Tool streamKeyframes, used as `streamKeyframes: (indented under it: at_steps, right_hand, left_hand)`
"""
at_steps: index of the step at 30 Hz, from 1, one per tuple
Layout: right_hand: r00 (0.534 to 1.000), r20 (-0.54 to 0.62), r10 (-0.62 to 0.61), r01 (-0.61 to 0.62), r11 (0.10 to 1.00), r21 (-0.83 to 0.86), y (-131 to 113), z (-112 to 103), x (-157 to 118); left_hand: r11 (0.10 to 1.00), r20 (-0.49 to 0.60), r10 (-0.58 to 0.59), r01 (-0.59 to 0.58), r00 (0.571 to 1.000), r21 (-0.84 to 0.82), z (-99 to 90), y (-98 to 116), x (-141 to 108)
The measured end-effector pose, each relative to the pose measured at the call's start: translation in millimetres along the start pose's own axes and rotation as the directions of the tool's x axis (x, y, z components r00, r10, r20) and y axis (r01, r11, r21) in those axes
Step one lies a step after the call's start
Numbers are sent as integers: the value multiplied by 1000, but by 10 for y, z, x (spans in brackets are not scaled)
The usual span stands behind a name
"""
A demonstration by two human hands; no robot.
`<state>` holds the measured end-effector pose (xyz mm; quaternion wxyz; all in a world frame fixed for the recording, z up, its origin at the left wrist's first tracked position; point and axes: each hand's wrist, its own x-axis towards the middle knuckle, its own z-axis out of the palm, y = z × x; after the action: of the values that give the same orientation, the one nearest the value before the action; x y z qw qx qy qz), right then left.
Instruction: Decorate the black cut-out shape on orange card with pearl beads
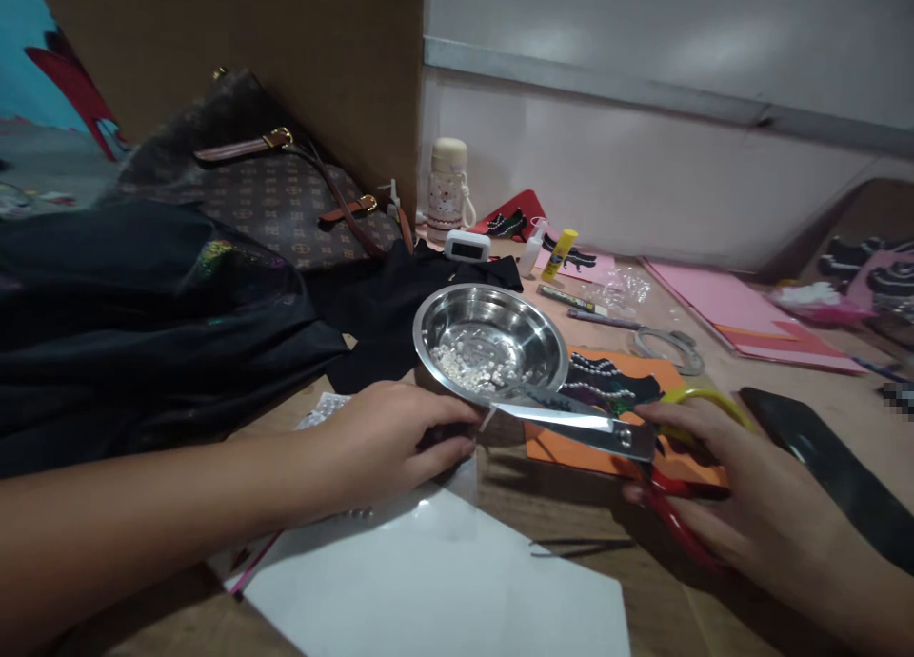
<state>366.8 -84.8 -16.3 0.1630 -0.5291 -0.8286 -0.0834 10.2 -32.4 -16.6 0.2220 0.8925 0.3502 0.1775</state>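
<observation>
My right hand [728,476] is wrapped round the yellow and red handles of a pair of scissors [628,438], whose blades are parted and point left over the near rim of a steel bowl [492,300]. Small whitish beads [475,362] lie in the bowl. My left hand [414,428] pinches a thin whitish strip [486,417] at the bowl's near side, beside the blade tips. Under the scissors lies an orange sheet [564,452] with a black beaded cutout [614,390] on it. White paper [443,571] lies below my left hand.
Dark tweezers [582,547] lie in front. A black phone [828,467] is at the right, pink sheets [743,309] behind it. Glue stick [560,255], marker [571,300] and bottle [447,190] stand or lie behind the bowl. Dark cloth [143,324] and a patterned bag [264,200] fill the left.
</observation>
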Motion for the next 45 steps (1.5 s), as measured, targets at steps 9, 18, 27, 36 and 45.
streamKeyframes:
  at_steps: [9, 18, 27, 36, 45]
  right_hand:
    - [996, 71, -46, 51, 996, -70, -33, 9, 34]
    - [990, 39, -132, 137, 976, -167, -5, 58, 19]
    - [971, 54, -234, 240, 944, -226, -21, 23, 22]
    - [976, 56, -208, 215, 964, -155, -13, 45, 17]
    - [975, 60, -215, 222, 963, -152, 5, 55, 16]
  left_hand:
    - [1000, 7, -8, 8, 1000, 6, 8, -10, 0]
    - [999, -8, 30, -30, 1000, 26, 17, -14, 4]
    - [1000, 25, 8, -8, 1000, 10, 13, -6, 6]
    - [1000, 17, 10, -10, 1000, 29, 10, -11, 19]
    - [1000, 19, -6, 6, 1000, 11, 20, -12, 1]
